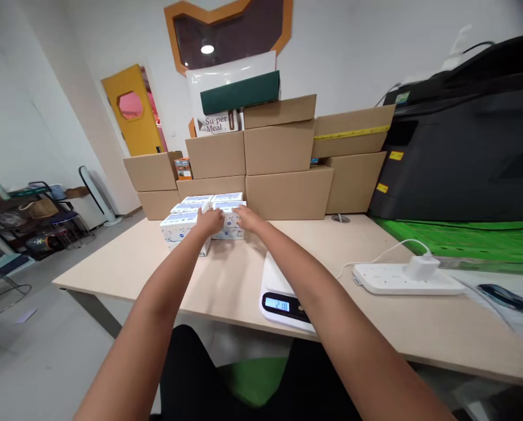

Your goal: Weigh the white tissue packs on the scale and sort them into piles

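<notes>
White tissue packs with small blue prints (183, 222) are stacked in two columns on the table, several of them in all. On the upper front pack of the right column (229, 217), my left hand (210, 222) grips the left side, its fingers curled. My right hand (247, 218) holds the right side of that same pack, fingers bent over its edge. The pack rests on or just above another one; the exact gap cannot be made out. Under my right forearm lies a white digital scale (271, 283), partly hidden, its lit display reading about 218.
Cardboard boxes (288, 196) are piled along the back of the table (134, 263). A white power strip (384, 279) with a plugged-in adapter and cable lies to the right. Beyond it are a large black machine (467, 134), a green mat (472, 240) and a dark tool (509, 298).
</notes>
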Motion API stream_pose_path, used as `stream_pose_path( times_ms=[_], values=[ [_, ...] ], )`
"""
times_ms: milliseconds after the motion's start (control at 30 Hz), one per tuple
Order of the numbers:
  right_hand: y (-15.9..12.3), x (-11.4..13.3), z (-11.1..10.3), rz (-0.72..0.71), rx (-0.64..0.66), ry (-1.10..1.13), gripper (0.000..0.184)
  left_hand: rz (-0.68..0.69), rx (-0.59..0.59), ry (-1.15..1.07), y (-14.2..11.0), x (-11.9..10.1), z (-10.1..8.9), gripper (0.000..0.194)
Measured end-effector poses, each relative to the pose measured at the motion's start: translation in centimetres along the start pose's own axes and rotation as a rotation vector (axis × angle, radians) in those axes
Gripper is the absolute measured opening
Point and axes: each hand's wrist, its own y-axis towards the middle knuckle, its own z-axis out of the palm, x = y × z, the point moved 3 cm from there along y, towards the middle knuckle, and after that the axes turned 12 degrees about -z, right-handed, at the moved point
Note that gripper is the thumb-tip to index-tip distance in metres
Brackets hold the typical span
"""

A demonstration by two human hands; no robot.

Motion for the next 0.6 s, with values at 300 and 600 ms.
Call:
stream_pose_path(
  times_ms=[300, 600],
  values=[
    [0.9, -0.1, 1.7, -0.052, 0.037, -0.048, 0.047, 0.032, 0.051, 0.220, 1.1, 0.1, 1.8, 0.042],
    [0.6, 0.7, 1.8, -0.082, 0.111, -0.066, 0.075, 0.019, 0.099, 0.252, 2.3, 1.1, 1.2, 0.041]
  ],
)
